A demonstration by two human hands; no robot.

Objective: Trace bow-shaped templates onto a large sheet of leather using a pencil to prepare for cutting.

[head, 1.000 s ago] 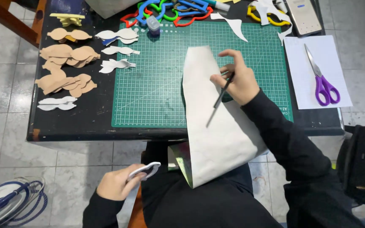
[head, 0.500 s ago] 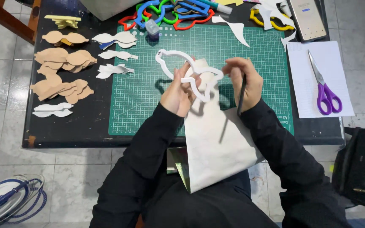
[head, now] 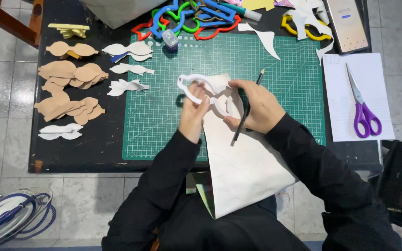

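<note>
A white outline template [head: 192, 84] lies over the top end of a long off-white sheet [head: 243, 172] on the green cutting mat [head: 159, 121]. My left hand [head: 192, 113] presses on the template's middle with its fingers. On the template's right side rests my right hand [head: 255, 106], which also holds a dark pencil [head: 247, 108] slanted across its palm. The sheet runs off the table edge down over my lap.
Tan and white bow-shaped cutouts [head: 68, 88] lie in rows at the left of the black table [head: 80, 153]. Coloured outline templates [head: 187, 16] crowd the far edge. Purple-handled scissors [head: 363, 109] rest on white paper at the right, beside a phone [head: 345, 23].
My left hand came up from my lap with the white template and laid it on the sheet. Both hands now press it a little lower and more to the right.
</note>
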